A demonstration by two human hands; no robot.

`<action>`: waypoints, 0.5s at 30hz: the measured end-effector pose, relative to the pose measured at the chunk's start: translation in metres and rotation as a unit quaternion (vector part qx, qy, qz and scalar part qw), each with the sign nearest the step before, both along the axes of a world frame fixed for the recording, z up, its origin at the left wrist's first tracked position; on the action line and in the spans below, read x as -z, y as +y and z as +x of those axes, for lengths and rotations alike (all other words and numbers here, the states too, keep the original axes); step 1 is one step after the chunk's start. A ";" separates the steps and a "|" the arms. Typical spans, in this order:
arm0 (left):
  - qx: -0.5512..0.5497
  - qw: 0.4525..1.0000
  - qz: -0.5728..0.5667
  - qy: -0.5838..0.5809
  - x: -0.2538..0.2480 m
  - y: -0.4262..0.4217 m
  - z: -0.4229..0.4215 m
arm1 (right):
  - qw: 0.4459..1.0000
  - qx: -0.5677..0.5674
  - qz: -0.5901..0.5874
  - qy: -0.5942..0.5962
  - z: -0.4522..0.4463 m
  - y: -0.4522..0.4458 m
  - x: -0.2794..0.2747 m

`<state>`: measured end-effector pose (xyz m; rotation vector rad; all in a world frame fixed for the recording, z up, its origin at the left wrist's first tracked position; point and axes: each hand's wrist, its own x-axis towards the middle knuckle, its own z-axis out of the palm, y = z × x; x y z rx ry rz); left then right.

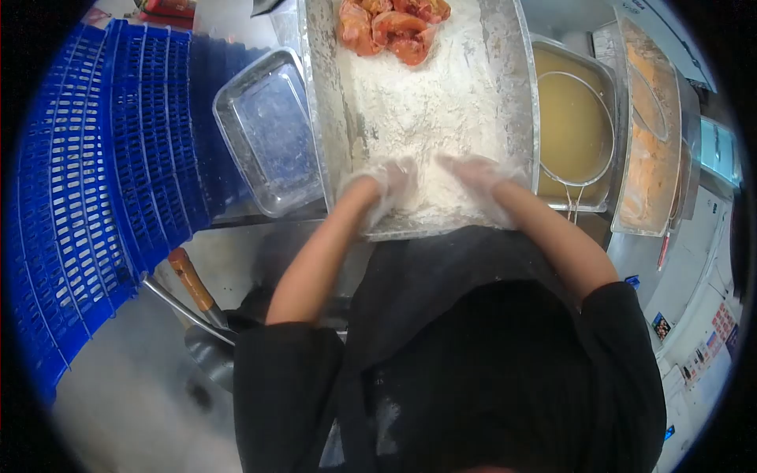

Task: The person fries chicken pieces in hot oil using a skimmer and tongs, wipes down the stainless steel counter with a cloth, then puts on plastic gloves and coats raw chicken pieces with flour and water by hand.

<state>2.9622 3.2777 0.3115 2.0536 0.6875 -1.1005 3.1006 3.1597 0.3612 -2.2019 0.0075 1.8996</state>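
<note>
Flour point(426, 110) covers the floor of the long metal bin point(317, 102) before us, heaped loosest at the near end, where both our hands work inside clear gloves. Our left hand point(392, 180) reaches in over the near left part, its fingers down at the flour; our right hand point(482, 177) mirrors it on the other side, and a strip of flour lies between the two. The fingertips blur into the white, so we cannot tell whether either grip is spread or closed on any flour. At the bin's far end, well apart from our hands, pieces of reddish meat point(394, 30) lie bunched together on the flour. Just left of the bin we see a shallow pan point(272, 134), with blue crates point(150, 110) beyond it and a wooden handle point(191, 280) below them. To the right stands yellowish liquid point(574, 130) with a wire ring point(613, 134) around its middle, then a tray point(640, 231) of orange matter point(643, 165). Our dark apron point(449, 268) meets the bin's near edge.
</note>
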 end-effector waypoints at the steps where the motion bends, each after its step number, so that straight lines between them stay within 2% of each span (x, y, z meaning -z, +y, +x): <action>1: -0.152 0.985 -0.075 0.038 -0.008 0.001 0.003 | 1.000 -0.003 -0.007 0.005 0.000 -0.017 0.015; 2: -0.302 0.940 -0.141 0.068 -0.010 0.007 0.008 | 0.948 -0.174 0.246 -0.105 0.007 -0.042 0.047; 3: -0.381 0.906 -0.171 0.064 -0.008 0.010 0.010 | 0.790 -0.330 0.476 -0.203 0.012 -0.054 0.073; 5: -0.465 0.859 -0.211 0.030 0.001 0.013 0.013 | 0.797 -0.297 0.492 -0.187 -0.007 -0.036 0.089; 6: -0.505 0.832 -0.229 0.010 0.007 0.016 0.016 | 0.912 0.057 0.401 0.060 -0.012 -0.019 0.094; 7: -0.542 0.802 -0.249 -0.015 0.013 0.021 0.020 | 0.840 0.398 0.226 0.292 -0.013 -0.001 0.098; 10: -0.638 0.690 -0.323 -0.111 0.028 0.040 0.040 | 0.816 0.419 0.236 0.321 0.004 0.048 0.073; 12: -0.671 0.613 -0.375 -0.182 0.034 0.054 0.060 | 0.808 0.426 0.275 0.299 0.018 0.074 0.069; 14: -0.679 0.552 -0.418 -0.244 0.037 0.072 0.082 | 0.798 0.434 0.311 0.281 0.031 0.100 0.061; 15: -0.676 0.553 -0.416 -0.253 0.024 0.083 0.091 | 0.784 0.427 0.362 0.267 0.041 0.117 0.051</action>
